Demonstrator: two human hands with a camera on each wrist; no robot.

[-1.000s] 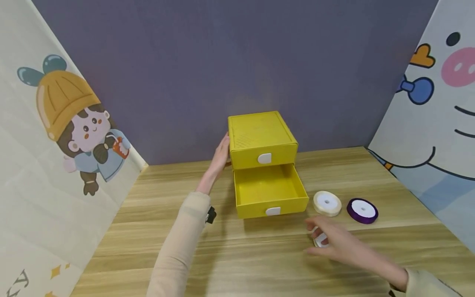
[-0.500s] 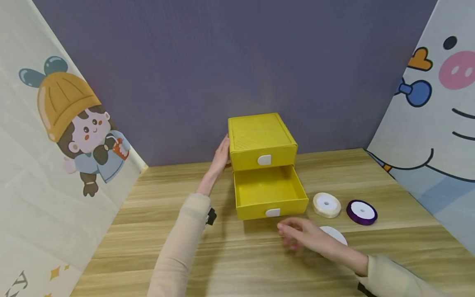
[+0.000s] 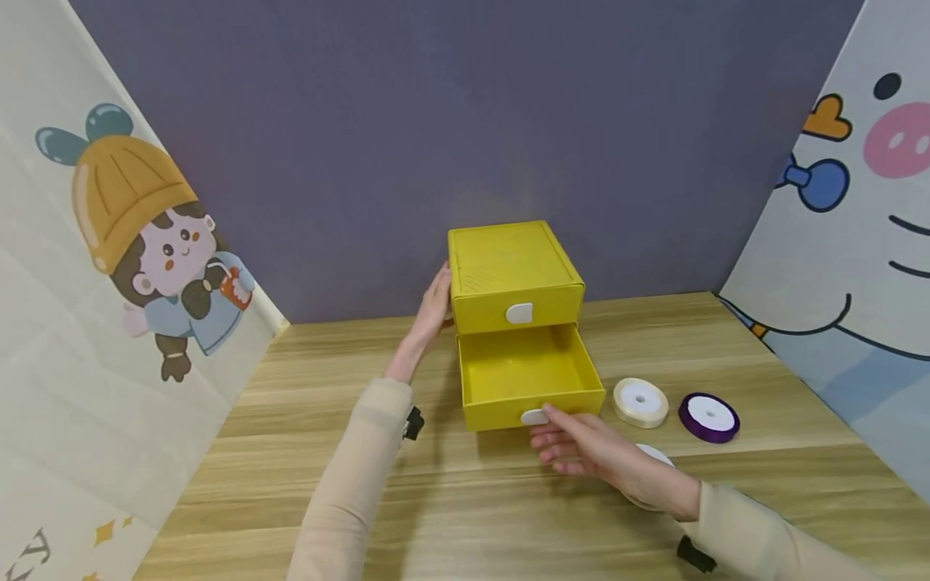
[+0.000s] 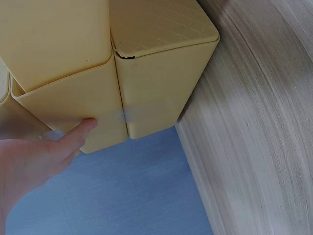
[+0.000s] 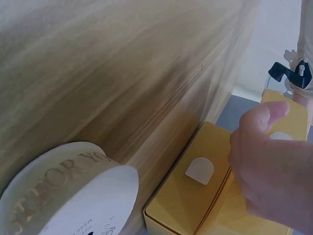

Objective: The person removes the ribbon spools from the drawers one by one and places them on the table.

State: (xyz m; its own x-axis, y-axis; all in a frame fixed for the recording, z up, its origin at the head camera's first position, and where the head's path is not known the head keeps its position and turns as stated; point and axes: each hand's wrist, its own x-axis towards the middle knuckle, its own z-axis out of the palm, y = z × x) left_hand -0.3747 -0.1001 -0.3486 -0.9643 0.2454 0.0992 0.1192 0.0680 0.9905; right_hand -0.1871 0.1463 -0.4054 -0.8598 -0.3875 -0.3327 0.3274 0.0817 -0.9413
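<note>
head view: the left hand (image 3: 430,307) is touching the yellow box's (image 3: 514,258) side; the right hand (image 3: 584,448), fingers loose and gripping nothing, is hovering by the tab (image 3: 533,417) of the pulled-out lower drawer (image 3: 494,414). a cream roll (image 3: 640,402) and purple roll (image 3: 710,417) are lying rightward. left wrist: an outstretched finger (image 4: 78,135) is resting on the box. right wrist: a lettered roll (image 5: 78,188) is lying nearby.

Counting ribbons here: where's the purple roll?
In the head view, the purple roll lies on the table, right of the cream roll beside the open drawer.
</note>
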